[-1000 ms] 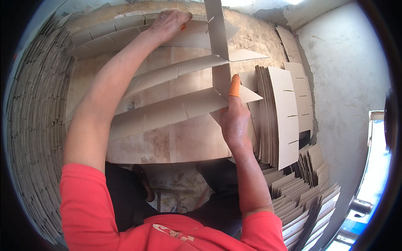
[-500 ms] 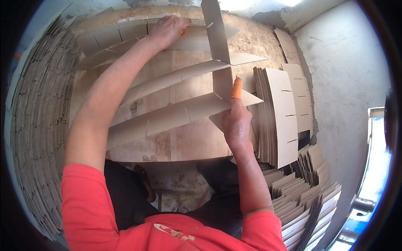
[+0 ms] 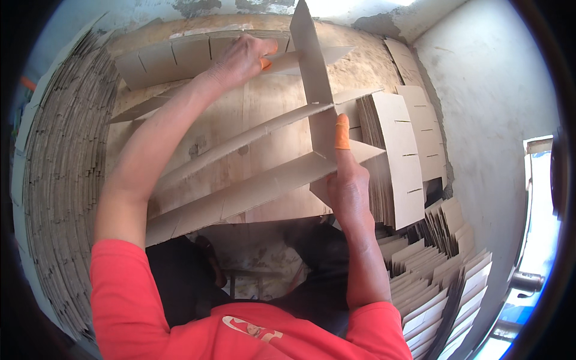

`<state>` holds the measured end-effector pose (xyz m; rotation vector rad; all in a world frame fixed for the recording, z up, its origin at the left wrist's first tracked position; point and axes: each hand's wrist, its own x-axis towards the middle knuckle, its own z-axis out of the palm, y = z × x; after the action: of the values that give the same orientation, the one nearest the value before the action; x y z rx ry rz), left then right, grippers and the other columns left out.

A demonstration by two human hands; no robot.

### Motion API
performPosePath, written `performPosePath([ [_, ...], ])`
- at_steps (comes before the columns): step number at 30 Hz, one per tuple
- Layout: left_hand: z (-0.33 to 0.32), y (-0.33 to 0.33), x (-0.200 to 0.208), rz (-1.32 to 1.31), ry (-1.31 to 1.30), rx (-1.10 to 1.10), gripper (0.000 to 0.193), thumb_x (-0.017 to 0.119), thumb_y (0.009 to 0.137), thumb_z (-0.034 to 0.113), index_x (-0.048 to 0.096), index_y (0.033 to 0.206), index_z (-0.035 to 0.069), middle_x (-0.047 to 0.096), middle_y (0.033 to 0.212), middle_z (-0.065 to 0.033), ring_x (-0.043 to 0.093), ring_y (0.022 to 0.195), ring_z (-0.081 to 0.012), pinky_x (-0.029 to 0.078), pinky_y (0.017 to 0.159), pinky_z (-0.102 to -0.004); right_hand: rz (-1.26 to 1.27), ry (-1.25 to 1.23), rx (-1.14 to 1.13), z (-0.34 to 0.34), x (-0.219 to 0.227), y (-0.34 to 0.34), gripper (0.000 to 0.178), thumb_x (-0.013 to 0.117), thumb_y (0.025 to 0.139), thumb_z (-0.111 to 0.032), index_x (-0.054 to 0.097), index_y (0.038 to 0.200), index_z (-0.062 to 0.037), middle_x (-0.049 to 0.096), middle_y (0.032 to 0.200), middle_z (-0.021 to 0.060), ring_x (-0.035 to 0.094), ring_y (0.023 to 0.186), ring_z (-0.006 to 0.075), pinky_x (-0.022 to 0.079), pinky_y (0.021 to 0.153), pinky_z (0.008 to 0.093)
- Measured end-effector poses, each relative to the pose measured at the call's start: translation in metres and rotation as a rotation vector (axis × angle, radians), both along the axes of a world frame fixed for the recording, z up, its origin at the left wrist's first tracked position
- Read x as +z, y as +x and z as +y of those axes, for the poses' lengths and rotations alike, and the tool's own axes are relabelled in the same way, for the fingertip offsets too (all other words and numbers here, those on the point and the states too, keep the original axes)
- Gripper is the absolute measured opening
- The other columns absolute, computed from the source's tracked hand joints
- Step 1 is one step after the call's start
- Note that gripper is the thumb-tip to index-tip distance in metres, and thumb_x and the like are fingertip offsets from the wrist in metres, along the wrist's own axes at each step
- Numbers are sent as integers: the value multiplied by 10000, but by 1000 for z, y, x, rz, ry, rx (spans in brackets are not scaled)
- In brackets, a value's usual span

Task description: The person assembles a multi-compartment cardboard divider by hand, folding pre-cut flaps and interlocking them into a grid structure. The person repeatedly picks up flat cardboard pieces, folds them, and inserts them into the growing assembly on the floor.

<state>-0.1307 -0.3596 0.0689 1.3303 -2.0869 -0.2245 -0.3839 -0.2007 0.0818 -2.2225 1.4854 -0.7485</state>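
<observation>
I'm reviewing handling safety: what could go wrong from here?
The right hand grips the crosswise cardboard strip; uneven pulling might tear its slotted joints. The nearest lengthwise strip seems to overhang the wooden tabletop and could snag the trousers. The slotted cardboard stack beside that hand might topple if bumped.

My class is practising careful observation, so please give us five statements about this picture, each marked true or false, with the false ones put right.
1. The left hand reaches farther out than the right hand. True.
2. The right hand is without any finger cover. False: it wears an orange finger cover.
3. A stack of slotted cardboard sheets stands to the right of the right hand. True.
4. No cardboard pieces cross one another. False: a cross strip crosses long strips.
5. The only clothing in view is blue. False: the shirt is red.
</observation>
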Motion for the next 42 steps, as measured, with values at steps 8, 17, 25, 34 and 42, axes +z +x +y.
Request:
performPosePath([
  [8, 19, -6, -34, -38, 63, -60, 196, 681, 635, 23, 535, 760, -11, 581, 709, -212, 581, 720, -395, 452, 636, -441, 166, 80, 4, 18, 1, -18, 842, 407, 708, 133, 142, 1483, -62, 571, 741, 239, 575, 677, 390, 454, 632, 453],
  [17, 29, -19, -40, -120, 118, -96, 221, 668, 630, -30, 583, 832, -4, 617, 777, -208, 598, 764, -387, 477, 677, -431, 143, 258, -93, 22, -3, -14, 780, 471, 759, 77, 241, 1470, -143, 588, 793, 267, 599, 745, 385, 469, 694, 392],
  [25, 34, -25, -43, -139, 110, -127, 496, 581, 665, -111, 644, 1112, 96, 647, 899, -194, 627, 840, -358, 507, 751, -426, 155, 236, 14, 25, 6, -23, 816, 363, 715, 161, 115, 1471, -23, 544, 732, 287, 554, 698, 424, 443, 661, 464],
  [34, 30, -27, -58, -84, 92, -272, 522, 559, 661, -112, 639, 1126, 112, 646, 907, -187, 623, 849, -356, 508, 749, -414, 152, 263, 25, 23, 5, -26, 760, 406, 785, 111, 135, 1474, -58, 550, 794, 313, 564, 762, 447, 436, 690, 469],
  [42, 30, -41, -41, -103, 209, -197, 462, 630, 668, -46, 634, 1109, 93, 655, 922, -181, 625, 849, -346, 506, 753, -401, 248, 281, 65, 18, -9, -37, 726, 415, 800, 90, 177, 1468, -64, 589, 847, 271, 602, 810, 423, 474, 704, 471],
])
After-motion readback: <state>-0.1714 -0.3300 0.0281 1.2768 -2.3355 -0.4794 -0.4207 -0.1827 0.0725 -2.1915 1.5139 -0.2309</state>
